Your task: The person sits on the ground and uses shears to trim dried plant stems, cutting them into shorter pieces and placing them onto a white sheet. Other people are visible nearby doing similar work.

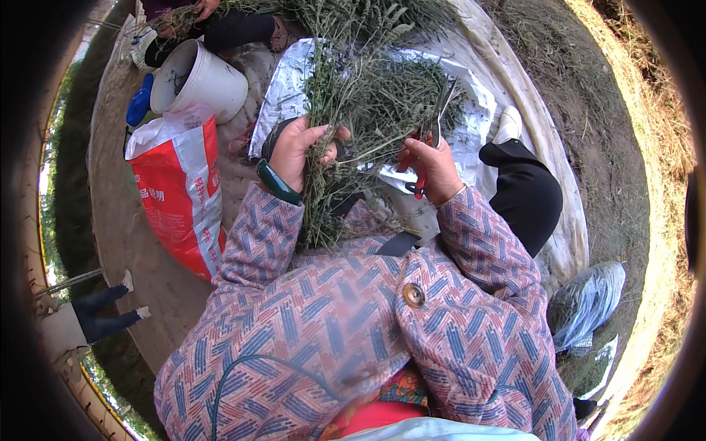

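Observation:
A bundle of dried, green-grey herb stems [325,204] is gripped in my left hand [300,149], which wears a dark green bangle. My right hand [433,165] is closed round the red handles of pruning shears [438,113], whose metal blades point up and away. One pale stem runs from the bundle towards my right fingers; whether they pinch it, I cannot tell. Beyond both hands, a heap of cut herb pieces [402,93] lies on a silvery-white plastic sheet [480,96]. More long stems [375,19] are piled past it.
At the left stand a white plastic bucket [220,80] and a red-and-white sack [176,204], with a blue object [140,100] beside them. A co-worker's hand [206,8] holds stems at the top left. Another person [83,322] is at the far left. A plastic-wrapped object [590,303] sits at the right.

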